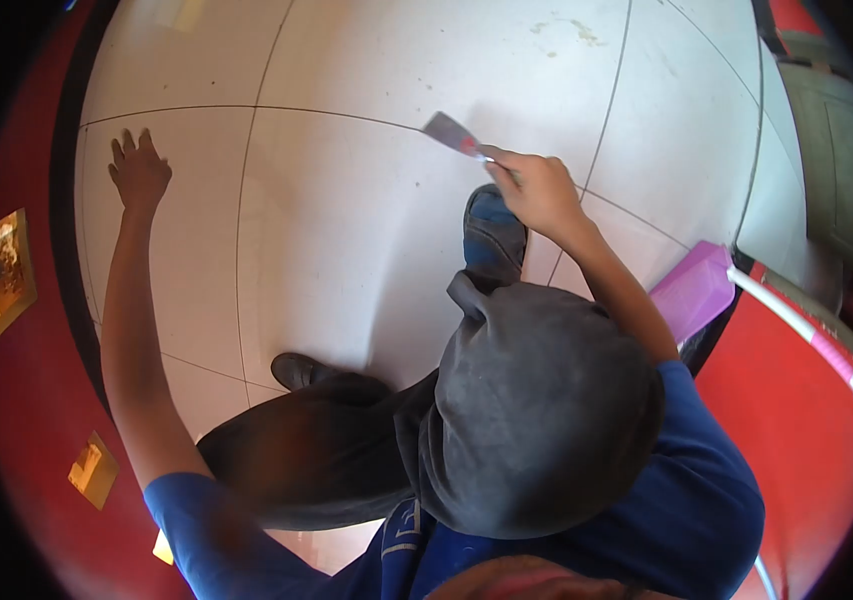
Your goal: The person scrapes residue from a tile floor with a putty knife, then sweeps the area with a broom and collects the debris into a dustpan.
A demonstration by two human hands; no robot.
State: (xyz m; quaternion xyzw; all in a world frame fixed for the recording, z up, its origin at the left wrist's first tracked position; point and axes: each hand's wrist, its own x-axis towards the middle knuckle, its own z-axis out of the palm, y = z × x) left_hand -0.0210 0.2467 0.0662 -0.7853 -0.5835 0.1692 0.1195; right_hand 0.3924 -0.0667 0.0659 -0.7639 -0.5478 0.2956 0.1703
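In the head view, my right hand is closed round the handle of a putty knife. The knife's wide flat blade points up and left, low over the white tiled floor, and a red mark shows near its base. My left hand is stretched out to the far left with fingers spread, over the tiles close to the red wall. Yellowish stains and small dark specks dot the floor beyond the blade. Just below my right hand is one of my dark shoes.
A purple dustpan with a white and pink handle leans at the right, beside a red panel. The red wall with dark skirting runs down the left. My bent knee fills the lower middle.
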